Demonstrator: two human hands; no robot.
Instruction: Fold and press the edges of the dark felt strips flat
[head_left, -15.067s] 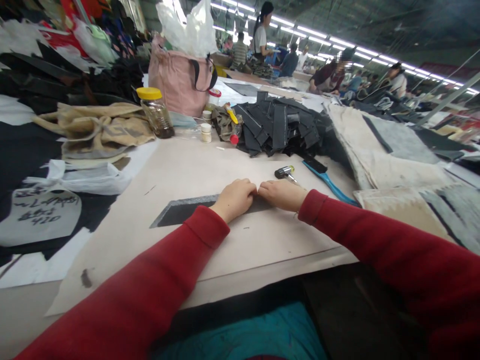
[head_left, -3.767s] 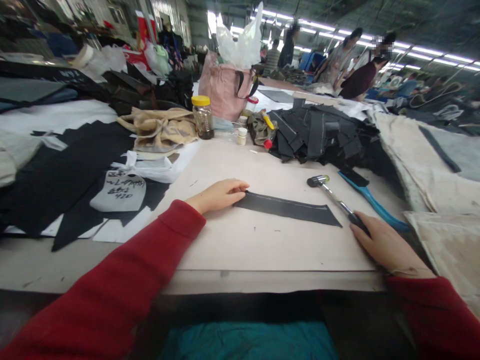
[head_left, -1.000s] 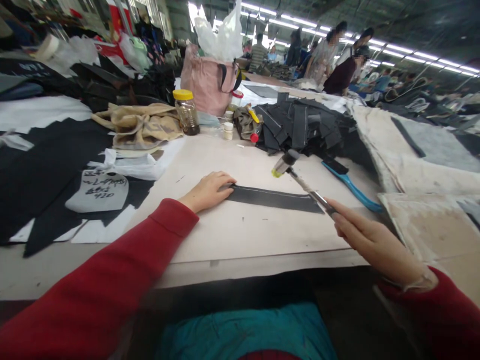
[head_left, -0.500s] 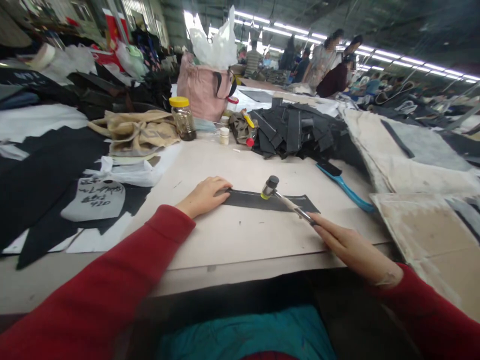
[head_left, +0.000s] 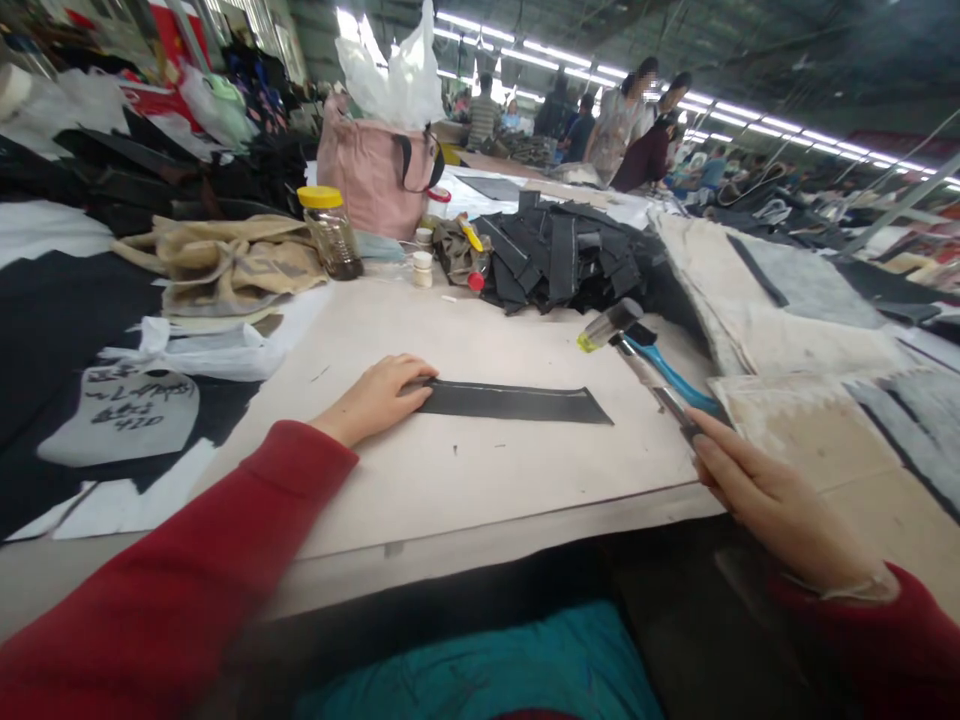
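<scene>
Partly behind hammer (head_left: pixel 642 367), blue brush (head_left: pixel 675 378)

Opens out into a large, deep workshop hall under a dark greenish ceiling (head_left: pixel 750 60). Glows overhead with rows of white tube lights (head_left: pixel 556 54), slanting down toward the right. Shows bright panes (head_left: pixel 348 28) at upper left (too washed out to make out any frame), near a pale ribbed wall (head_left: pixel 287 55). Includes, up close, a broad pale worktable (head_left: pixel 360 570) with a slanting near edge, then a white-covered surface (head_left: pixel 630 207) beyond. Blurs at far right around a slanting pale pole (head_left: pixel 904 203) and a dark red panel (head_left: pixel 892 143).
</scene>
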